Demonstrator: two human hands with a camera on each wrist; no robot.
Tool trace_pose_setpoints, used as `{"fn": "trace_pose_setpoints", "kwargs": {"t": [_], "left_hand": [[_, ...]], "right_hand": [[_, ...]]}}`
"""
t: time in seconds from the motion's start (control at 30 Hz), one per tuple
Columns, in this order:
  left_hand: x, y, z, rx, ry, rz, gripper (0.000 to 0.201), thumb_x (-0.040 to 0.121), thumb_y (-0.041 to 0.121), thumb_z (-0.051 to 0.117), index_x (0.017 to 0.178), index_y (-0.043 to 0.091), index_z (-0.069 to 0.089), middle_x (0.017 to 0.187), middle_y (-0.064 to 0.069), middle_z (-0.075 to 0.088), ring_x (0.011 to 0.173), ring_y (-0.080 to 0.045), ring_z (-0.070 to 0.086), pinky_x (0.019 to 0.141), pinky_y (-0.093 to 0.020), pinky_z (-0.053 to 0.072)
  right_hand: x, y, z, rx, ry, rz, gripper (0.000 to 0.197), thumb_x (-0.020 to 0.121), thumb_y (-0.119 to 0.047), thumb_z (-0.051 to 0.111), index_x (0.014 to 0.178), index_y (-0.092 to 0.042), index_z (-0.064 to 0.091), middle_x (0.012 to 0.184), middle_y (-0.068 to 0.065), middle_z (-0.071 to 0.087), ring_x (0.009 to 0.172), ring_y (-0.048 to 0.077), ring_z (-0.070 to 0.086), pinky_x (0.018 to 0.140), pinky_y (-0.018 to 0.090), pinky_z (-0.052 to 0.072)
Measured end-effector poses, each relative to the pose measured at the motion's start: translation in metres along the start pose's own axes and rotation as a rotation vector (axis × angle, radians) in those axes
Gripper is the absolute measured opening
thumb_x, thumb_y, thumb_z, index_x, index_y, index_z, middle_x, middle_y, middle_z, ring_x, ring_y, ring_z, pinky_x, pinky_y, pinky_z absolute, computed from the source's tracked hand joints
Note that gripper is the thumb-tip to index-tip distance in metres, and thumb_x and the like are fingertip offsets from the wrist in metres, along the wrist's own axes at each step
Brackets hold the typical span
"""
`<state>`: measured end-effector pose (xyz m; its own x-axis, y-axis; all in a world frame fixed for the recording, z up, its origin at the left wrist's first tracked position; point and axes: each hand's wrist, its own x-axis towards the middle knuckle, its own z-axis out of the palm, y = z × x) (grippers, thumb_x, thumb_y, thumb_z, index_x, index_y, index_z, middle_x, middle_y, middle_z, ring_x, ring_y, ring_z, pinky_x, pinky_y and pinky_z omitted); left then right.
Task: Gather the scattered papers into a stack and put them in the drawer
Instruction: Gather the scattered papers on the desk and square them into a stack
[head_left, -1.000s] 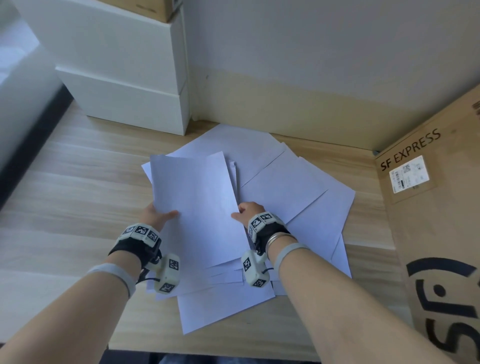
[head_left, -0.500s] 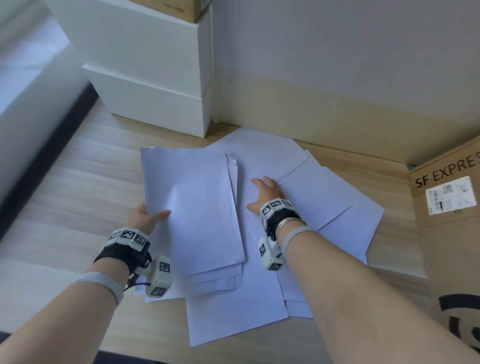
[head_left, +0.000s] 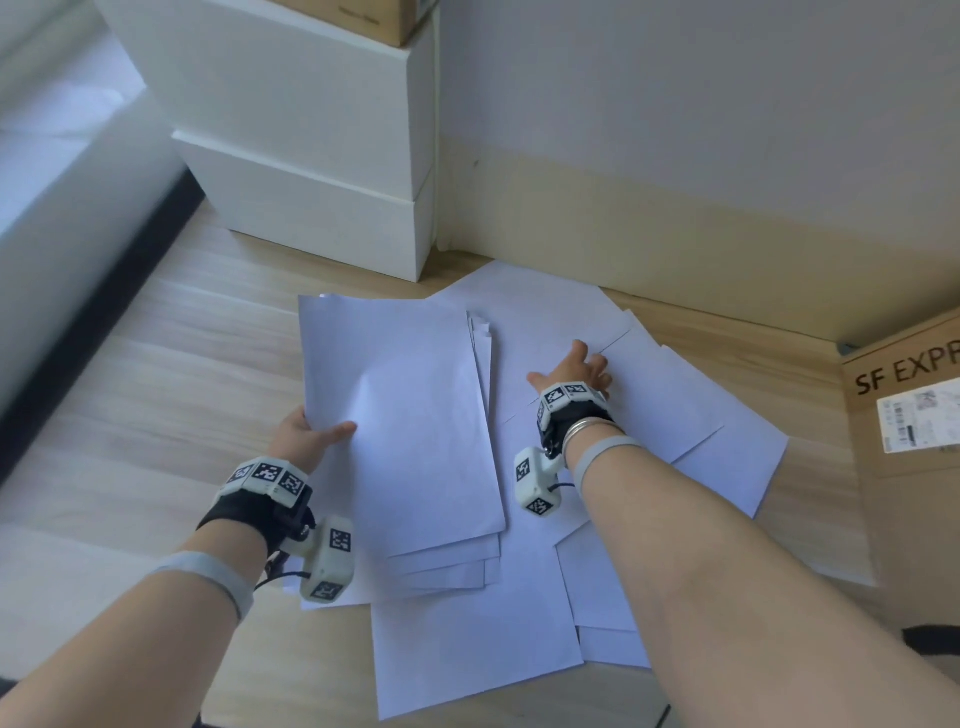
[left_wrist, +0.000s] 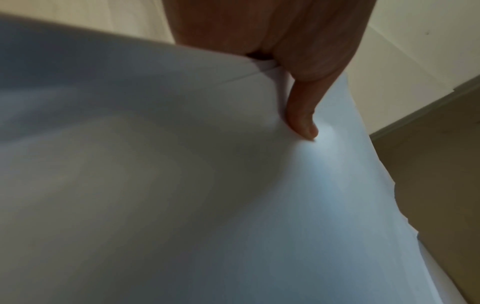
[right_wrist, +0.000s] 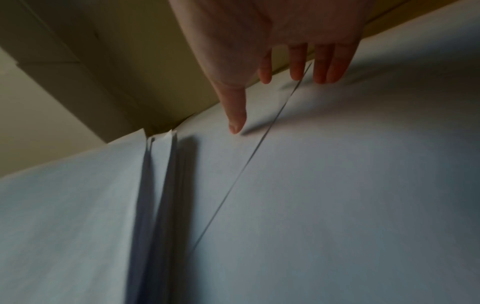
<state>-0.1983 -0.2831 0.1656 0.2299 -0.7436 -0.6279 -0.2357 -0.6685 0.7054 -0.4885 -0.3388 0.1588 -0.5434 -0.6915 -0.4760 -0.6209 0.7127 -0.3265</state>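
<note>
The left hand (head_left: 304, 434) pinched a partly gathered stack of plain white paper sheets (head_left: 405, 415) at its left edge, thumb on top and the fingers hidden beneath; the left wrist view showed the thumb (left_wrist: 301, 121) pressing into the top sheet. That stack lay with its long axis running from about 6 o'clock to 12 o'clock, tipped a little toward 11, its near corners fanned and uneven.

The relation that mattered was on the other side. The loose white sheets still spread on the pale wooden floor (head_left: 156, 364) lay from roughly 1 o'clock round to 5 o'clock of the held stack, overlapping one another at different angles. The right hand (head_left: 574, 371) was by far the nearer one to them: it sat on top of them, at about 3 o'clock from the stack, fingers extended and spread flat, grasping nothing. In the right wrist view the fingertips (right_wrist: 322, 76) rested close to the slanting edge of 1 overlapping white sheet (right_wrist: 363, 164), reaching toward 12 o'clock with the forearm stretched out.

The likely next step was to drag or lift a sheet toward 9 o'clock, onto the stack. The white drawer cabinet (head_left: 311, 171) stood at about 11 o'clock, well apart from both hands, its fronts looking closed.
</note>
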Motion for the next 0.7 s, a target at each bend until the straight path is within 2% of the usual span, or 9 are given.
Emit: {"fn": "trace_pose_setpoints", "kwargs": {"t": [0.13,0.27,0.33,0.4,0.5,0.57,0.63,0.7], "left_hand": [[0.004,0.009,0.010,0.003,-0.028,0.015,0.042,0.082,0.004,0.066,0.123,-0.002,0.055,0.121,-0.025,0.061,0.094,-0.025,0.055,0.083,-0.037,0.043],[0.007,0.018,0.023,-0.038,-0.066,0.001,0.039,0.081,0.001,0.066,0.119,0.000,0.057,0.108,-0.017,0.061,0.094,-0.026,0.056,0.085,-0.039,0.045],[0.008,0.022,0.028,-0.041,-0.082,-0.009,0.041,0.072,0.008,0.075,0.110,0.007,0.059,0.105,-0.015,0.062,0.095,-0.030,0.059,0.092,-0.047,0.047],[0.010,0.023,0.032,-0.044,-0.093,-0.024,0.045,0.062,0.016,0.075,0.103,0.011,0.059,0.104,-0.016,0.063,0.096,-0.032,0.060,0.097,-0.053,0.046],[0.012,0.024,0.037,-0.037,-0.095,-0.032,0.032,0.076,0.004,0.072,0.104,0.010,0.058,0.103,-0.015,0.062,0.095,-0.030,0.059,0.097,-0.053,0.046],[0.013,0.024,0.038,-0.029,-0.093,-0.033,0.032,0.079,0.004,0.070,0.109,0.008,0.059,0.103,-0.014,0.062,0.095,-0.030,0.059,0.097,-0.052,0.046],[0.012,0.025,0.040,-0.024,-0.092,-0.039,0.045,0.069,0.010,0.076,0.111,0.006,0.060,0.103,-0.014,0.063,0.094,-0.030,0.059,0.095,-0.050,0.047],[0.014,0.023,0.041,-0.024,-0.088,-0.047,0.052,0.057,0.020,0.073,0.106,0.010,0.060,0.102,-0.013,0.063,0.094,-0.030,0.060,0.094,-0.049,0.047]], "right_hand": [[0.029,0.004,-0.028,-0.057,0.031,0.032,0.064,0.083,-0.032,0.065,0.135,-0.013,0.034,0.142,0.011,0.031,0.131,0.034,0.029,0.105,0.045,0.033],[0.058,0.006,-0.052,-0.100,0.051,0.044,0.070,0.082,-0.032,0.067,0.138,-0.010,0.032,0.145,0.010,0.031,0.137,0.032,0.025,0.109,0.045,0.029],[0.071,0.007,-0.056,-0.086,0.071,0.031,0.073,0.080,-0.033,0.071,0.138,-0.009,0.033,0.147,0.009,0.031,0.141,0.030,0.021,0.113,0.044,0.024],[0.082,0.007,-0.059,-0.092,0.087,0.015,0.072,0.077,-0.034,0.073,0.134,-0.008,0.038,0.145,0.009,0.034,0.141,0.029,0.024,0.113,0.044,0.025],[0.092,0.006,-0.061,-0.127,0.080,-0.014,0.076,0.074,-0.036,0.076,0.133,-0.006,0.039,0.143,0.011,0.037,0.138,0.028,0.030,0.112,0.041,0.028],[0.098,0.006,-0.060,-0.146,0.061,-0.002,0.081,0.070,-0.038,0.078,0.133,-0.005,0.038,0.143,0.010,0.037,0.137,0.027,0.033,0.110,0.039,0.031],[0.101,0.007,-0.061,-0.156,0.045,0.017,0.084,0.067,-0.041,0.080,0.131,-0.005,0.038,0.140,0.010,0.038,0.134,0.026,0.037,0.107,0.039,0.035],[0.105,0.007,-0.063,-0.150,0.031,0.029,0.087,0.065,-0.042,0.082,0.132,-0.006,0.037,0.140,0.010,0.038,0.133,0.027,0.040,0.104,0.039,0.038]]}}
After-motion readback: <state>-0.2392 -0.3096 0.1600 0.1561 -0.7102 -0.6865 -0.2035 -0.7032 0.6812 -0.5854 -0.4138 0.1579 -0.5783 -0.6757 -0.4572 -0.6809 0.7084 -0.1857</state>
